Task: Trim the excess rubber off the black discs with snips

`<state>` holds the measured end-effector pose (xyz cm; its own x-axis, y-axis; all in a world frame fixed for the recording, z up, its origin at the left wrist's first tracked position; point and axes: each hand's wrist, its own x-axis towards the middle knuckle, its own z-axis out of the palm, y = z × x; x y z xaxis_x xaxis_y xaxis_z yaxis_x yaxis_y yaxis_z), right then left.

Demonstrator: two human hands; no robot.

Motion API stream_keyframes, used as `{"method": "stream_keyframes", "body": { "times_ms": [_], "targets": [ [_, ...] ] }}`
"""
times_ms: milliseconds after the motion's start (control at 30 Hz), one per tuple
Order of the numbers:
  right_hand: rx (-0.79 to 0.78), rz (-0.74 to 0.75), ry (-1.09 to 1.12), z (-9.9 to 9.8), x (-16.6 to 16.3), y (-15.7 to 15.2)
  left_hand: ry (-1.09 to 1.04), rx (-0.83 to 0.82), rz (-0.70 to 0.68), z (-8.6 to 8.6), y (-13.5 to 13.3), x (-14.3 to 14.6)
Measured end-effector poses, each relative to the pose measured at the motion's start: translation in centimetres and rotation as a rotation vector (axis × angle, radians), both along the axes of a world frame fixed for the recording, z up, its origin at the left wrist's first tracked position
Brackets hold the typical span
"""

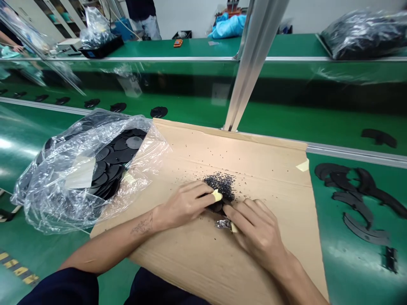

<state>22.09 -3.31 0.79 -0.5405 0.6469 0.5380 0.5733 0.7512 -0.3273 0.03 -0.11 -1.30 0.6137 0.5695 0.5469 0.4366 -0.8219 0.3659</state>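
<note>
**A factory assembly line**

Long green conveyor belts (pixel 197 108) run between aluminium rails (pixel 349 153), and one carries a row of black plastic parts (pixel 118 106). A clear bag of black discs (pixel 108 163) sits beside a cardboard work sheet (pixel 270 169). More bagged stock (pixel 362 34) lies on the far bench, where another person (pixel 144 17) stands.

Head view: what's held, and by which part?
Left hand holds a small black disc by its edge; right hand pinches a shiny piece, grip hidden.

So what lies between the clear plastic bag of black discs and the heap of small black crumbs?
Head view: between the clear plastic bag and the crumb heap, only the brown cardboard sheet with a few stray crumbs.
</note>
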Motion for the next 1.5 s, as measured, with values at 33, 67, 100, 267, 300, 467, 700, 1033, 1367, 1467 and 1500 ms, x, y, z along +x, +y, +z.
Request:
{"method": "stream_keyframes", "body": {
  "times_ms": [33,67,100,267,300,467,700,1033,1367,1467,1500],
  "targets": [
    [-0.072,0.029,0.076,0.2,0.1,0.0,0.000,-0.003,0.006,0.0,0.0,0.0],
    [-0.157,0.046,0.167,0.4,0.2,0.0,-0.012,-0.022,0.017,-0.1,0.0,0.0],
    [-0.239,0.042,0.257,0.5,0.3,0.1,-0.034,-0.055,0.026,0.0,0.0,0.0],
    [-0.222,-0.158,0.234,0.1,1.5,0.8,-0.223,-0.256,-0.056,0.7,0.1,0.1],
    [-0.176,-0.161,0.160,-0.2,1.6,1.0,-0.251,-0.282,-0.080,0.8,0.1,0.1],
    [-0.063,-0.122,-0.024,-1.0,1.3,1.2,-0.313,-0.363,-0.121,0.8,-0.3,0.3],
    [-0.063,-0.131,-0.045,-1.2,1.1,0.9,-0.317,-0.416,-0.139,0.5,-0.4,0.2],
    [0.019,-0.154,-0.075,-0.9,1.2,0.5,-0.379,-0.460,-0.152,0.2,-0.7,0.5],
    [0.144,-0.220,-0.178,-0.2,0.8,0.2,-0.385,-0.512,-0.172,0.2,-0.7,0.4],
    [0.133,-0.227,-0.167,-0.4,0.9,0.0,-0.380,-0.503,-0.168,0.2,-0.7,0.3],
    [0.113,-0.217,-0.151,-0.6,1.0,-0.1,-0.376,-0.495,-0.163,0.2,-0.6,0.3]
  ]
}}
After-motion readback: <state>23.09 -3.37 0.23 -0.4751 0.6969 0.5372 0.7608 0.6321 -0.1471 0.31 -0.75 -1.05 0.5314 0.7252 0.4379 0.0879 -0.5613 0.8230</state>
